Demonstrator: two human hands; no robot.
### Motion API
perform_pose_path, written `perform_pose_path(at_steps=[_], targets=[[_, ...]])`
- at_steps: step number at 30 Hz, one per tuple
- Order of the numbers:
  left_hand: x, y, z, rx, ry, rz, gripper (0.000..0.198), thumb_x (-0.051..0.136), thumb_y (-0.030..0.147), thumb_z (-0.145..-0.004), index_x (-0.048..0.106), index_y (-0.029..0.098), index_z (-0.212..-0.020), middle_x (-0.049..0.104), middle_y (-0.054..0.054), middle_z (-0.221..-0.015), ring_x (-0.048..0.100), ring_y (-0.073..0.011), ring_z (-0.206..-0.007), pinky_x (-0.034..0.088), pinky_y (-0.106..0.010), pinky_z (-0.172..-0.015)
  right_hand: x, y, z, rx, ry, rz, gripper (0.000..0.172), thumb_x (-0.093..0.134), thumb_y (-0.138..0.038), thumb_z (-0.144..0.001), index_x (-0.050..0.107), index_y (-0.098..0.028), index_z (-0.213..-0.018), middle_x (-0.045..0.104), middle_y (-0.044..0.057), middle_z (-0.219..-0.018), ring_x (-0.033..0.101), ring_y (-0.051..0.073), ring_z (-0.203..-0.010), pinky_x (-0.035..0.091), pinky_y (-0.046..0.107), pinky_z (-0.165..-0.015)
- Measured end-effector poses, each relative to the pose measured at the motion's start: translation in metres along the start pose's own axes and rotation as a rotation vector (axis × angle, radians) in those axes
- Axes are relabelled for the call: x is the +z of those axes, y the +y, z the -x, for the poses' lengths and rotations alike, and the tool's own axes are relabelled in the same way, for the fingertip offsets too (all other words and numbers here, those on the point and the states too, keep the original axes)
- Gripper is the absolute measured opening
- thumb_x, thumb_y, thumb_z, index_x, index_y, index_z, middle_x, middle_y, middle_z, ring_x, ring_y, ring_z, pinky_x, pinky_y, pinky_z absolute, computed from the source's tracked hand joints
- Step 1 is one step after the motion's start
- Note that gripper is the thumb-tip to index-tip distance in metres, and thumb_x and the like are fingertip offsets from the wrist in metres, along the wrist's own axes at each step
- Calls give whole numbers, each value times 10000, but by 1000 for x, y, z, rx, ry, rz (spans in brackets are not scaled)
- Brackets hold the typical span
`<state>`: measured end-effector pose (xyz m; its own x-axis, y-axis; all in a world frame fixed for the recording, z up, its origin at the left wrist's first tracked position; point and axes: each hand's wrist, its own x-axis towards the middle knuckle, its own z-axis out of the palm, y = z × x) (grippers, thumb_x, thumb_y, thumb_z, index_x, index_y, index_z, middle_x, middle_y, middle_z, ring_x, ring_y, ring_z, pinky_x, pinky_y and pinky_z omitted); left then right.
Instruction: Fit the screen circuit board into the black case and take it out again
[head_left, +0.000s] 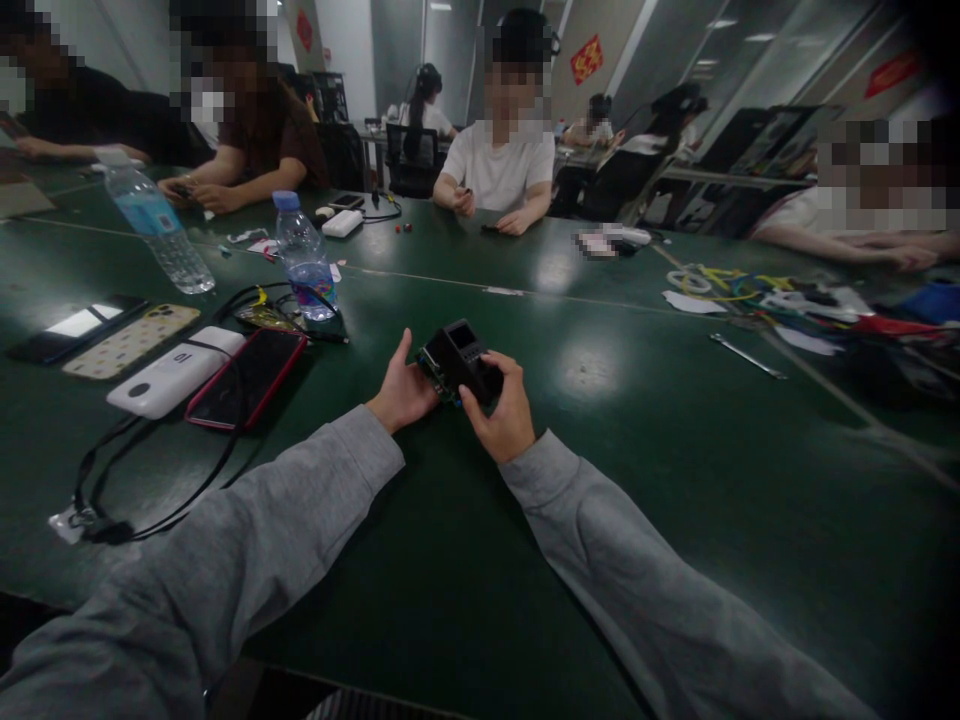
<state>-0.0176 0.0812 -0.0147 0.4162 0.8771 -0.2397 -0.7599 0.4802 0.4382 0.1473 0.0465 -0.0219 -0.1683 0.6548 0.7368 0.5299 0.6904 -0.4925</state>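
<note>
A small black handheld device (455, 347) with a little screen and rows of buttons is tilted above the green table. A green circuit board (430, 372) shows along its left side; whether it is fixed to the casing I cannot tell. My right hand (501, 408) grips the black casing between thumb and fingers. My left hand (406, 392) bears the board side, its thumb raised away and its fingers partly hidden beneath.
On the left lie a red-edged phone (247, 378), a white power bank (176, 372), more phones and black cables. Two bottles (306, 262) (161, 225) stand behind them. A wrench (748, 357) and a cable heap (847, 310) lie right. Several people sit around.
</note>
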Motion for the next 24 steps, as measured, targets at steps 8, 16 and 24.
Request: perform_pose_path(at_steps=[8,16,24], targets=[[6,-1,2,18,21,-38,708,442,721,-857,663,99,-1114,721,-147,-1028,642,-281,-1089,437,-423,-1034,3,5,1,-3,-46,-61,452,633,-341,-846,382,-233,-1206,535,148,-1231,569,296,-1161,507,498,-954],[8,-6,3,99,6,-140,289,674,402,-848,690,159,-1004,709,-81,-1114,616,-217,-1129,385,-393,-1093,8,12,2,50,-278,-93,484,642,-350,-827,370,-234,-1210,548,133,-1187,603,295,-1085,516,481,-927],[8,-5,8,69,-20,-207,288,674,212,-796,696,155,-1076,691,-75,-1201,580,-216,-1197,342,-372,-1122,9,18,-1,310,-250,-424,460,607,-558,-848,383,-257,-1114,528,89,-1139,562,247,-1099,464,459,-986]])
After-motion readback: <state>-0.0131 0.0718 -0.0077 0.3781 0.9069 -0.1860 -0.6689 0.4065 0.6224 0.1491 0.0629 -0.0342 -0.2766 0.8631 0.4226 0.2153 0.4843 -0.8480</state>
